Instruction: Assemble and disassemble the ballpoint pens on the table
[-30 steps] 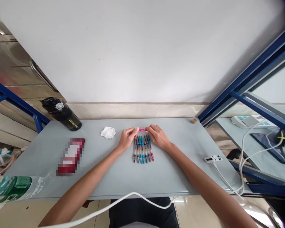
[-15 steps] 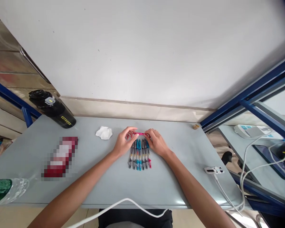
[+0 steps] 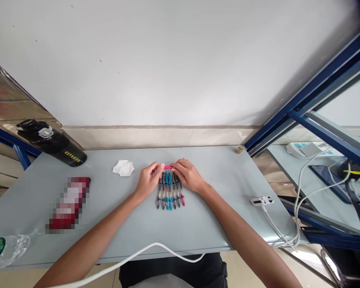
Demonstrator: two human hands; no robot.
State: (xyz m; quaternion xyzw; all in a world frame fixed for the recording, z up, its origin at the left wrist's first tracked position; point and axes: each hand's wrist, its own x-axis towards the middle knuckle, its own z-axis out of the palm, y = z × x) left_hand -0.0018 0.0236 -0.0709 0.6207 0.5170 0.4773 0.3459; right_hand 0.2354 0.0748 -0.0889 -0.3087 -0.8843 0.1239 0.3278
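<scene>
A pink pen (image 3: pixel 168 167) lies crosswise between my hands, just beyond the far ends of a row of pens. My left hand (image 3: pixel 148 179) pinches its left end between thumb and fingers. On the other end, the fingers of my right hand (image 3: pixel 189 175) are closed, hiding that part of the pen. Below them several clear-barrelled pens (image 3: pixel 169 194) lie side by side on the grey table, pointing toward me. Grey, blue and one pink-tipped pen make up the row, the pink one at its right end and partly under my right hand.
Left on the table (image 3: pixel 114 224) are crumpled white tissue (image 3: pixel 123 168), a blurred red packet (image 3: pixel 69 204), a black bottle (image 3: pixel 55 144) and a clear-and-green bottle (image 3: pixel 6 250). At right sit a white plug-like device (image 3: pixel 261 201) with a cable and a small cork-like piece (image 3: pixel 239 149). A white cable (image 3: pixel 156 245) crosses in front.
My right hand has come closer to my left along the pink pen, so less of it shows between them. The whole view has shifted slightly; the row of pens lies as before.
</scene>
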